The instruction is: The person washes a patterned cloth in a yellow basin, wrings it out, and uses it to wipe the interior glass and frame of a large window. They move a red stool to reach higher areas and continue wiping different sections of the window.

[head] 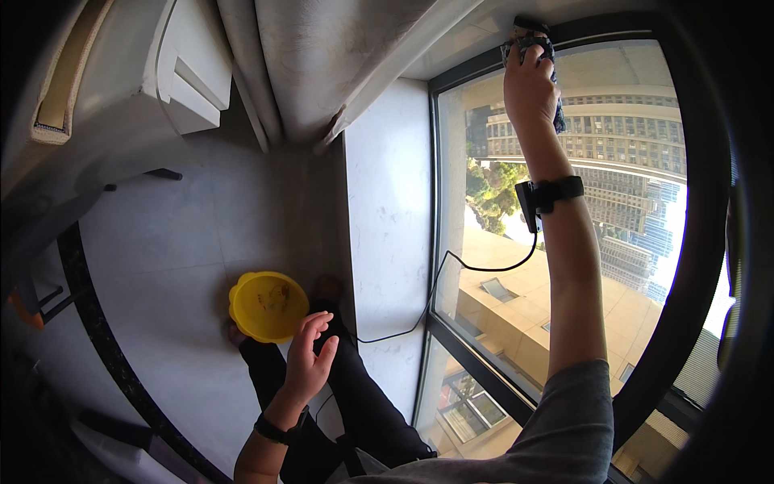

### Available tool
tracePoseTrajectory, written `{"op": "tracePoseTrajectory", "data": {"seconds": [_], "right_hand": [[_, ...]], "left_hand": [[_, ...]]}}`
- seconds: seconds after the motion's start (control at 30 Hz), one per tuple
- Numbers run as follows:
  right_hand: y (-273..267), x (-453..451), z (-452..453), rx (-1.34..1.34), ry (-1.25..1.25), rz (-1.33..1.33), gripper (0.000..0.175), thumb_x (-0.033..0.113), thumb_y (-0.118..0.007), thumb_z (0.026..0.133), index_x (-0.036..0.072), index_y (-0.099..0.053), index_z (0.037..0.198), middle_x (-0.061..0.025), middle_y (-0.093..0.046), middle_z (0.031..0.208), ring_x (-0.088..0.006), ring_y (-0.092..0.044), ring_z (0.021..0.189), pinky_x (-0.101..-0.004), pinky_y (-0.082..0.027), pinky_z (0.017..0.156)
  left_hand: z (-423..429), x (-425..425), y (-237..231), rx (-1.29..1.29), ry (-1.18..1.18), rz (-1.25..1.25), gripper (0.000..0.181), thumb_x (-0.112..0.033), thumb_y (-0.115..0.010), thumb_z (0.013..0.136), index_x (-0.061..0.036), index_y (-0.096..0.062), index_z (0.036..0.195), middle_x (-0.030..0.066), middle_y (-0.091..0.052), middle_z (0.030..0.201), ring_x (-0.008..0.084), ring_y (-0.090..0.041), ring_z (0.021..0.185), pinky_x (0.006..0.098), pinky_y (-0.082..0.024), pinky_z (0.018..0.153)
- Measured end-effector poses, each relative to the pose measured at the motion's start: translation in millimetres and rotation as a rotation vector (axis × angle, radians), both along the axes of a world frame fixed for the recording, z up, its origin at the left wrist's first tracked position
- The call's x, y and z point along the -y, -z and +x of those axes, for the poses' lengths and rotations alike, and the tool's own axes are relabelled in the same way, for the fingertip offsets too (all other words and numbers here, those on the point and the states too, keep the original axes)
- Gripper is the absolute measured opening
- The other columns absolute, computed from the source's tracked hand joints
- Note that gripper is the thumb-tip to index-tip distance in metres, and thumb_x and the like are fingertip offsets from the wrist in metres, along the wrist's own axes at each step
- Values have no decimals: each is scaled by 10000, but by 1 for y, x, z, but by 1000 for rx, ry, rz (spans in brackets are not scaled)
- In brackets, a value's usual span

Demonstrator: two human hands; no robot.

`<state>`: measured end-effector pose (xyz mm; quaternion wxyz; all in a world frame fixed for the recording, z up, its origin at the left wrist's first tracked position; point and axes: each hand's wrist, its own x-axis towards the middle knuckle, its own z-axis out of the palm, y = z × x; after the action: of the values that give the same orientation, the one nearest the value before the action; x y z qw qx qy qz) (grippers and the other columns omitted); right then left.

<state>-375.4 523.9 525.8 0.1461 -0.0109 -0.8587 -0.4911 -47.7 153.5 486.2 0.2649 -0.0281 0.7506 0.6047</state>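
My right hand (533, 85) is stretched far out and grips a dark patterned cloth (558, 115). It presses the cloth against the far upper part of the dark window frame, by the edge of the glass pane (502, 145). The cloth's far end is bunched beyond my fingers. A black strap with a small device (547, 196) sits on my right forearm, and a black cable hangs from it. Held low in front of my legs, my left hand (307, 357) has its fingers apart and nothing in it. Beneath it on the floor stands a yellow plastic basin (269, 305).
A pale window sill (390, 212) runs between the floor and the window. A light curtain (326, 54) hangs at the far end, beside white furniture (193, 91). The cable (393, 334) crosses the sill towards my legs. A dark patterned strip (103, 327) crosses the tiled floor at left.
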Motion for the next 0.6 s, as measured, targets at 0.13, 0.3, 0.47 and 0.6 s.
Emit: {"op": "tracePoseTrajectory", "data": {"seconds": [0.13, 0.3, 0.47, 0.6], "right_hand": [[49, 4, 2, 171, 36, -98, 418, 207, -624, 782, 177, -526, 1187, -131, -472, 1138, -234, -554, 900, -383, -572, 518], [120, 3, 2, 229, -17, -190, 326, 240, -598, 797, 125, -588, 1103, -145, -485, 1100, -266, -533, 918, -429, -555, 535], [175, 4, 1, 430, 114, -208, 328, 238, -576, 839, 177, -559, 1161, -104, -474, 1157, -249, -530, 1001, -380, -566, 640], [203, 9, 11, 577, 125, -263, 290, 250, -544, 848, 165, -603, 1119, -81, -493, 1152, -266, -490, 1052, -452, -531, 683]], "left_hand": [[2, -3, 5, 3, 4, -1, 353, -109, -582, 862, -59, -495, 1201, 105, -499, 1205, 219, -549, 986, 324, -449, 838], [5, 2, 21, 51, 19, -63, 369, -107, -585, 862, -57, -486, 1213, 107, -496, 1202, 222, -547, 1007, 329, -453, 843], [8, 4, 38, 78, 30, -98, 368, -102, -590, 857, -59, -491, 1208, 107, -493, 1205, 224, -548, 1008, 331, -457, 839], [7, 2, 44, 63, 51, -93, 368, -103, -590, 858, -58, -490, 1209, 109, -489, 1211, 227, -549, 1013, 334, -458, 842]]}}
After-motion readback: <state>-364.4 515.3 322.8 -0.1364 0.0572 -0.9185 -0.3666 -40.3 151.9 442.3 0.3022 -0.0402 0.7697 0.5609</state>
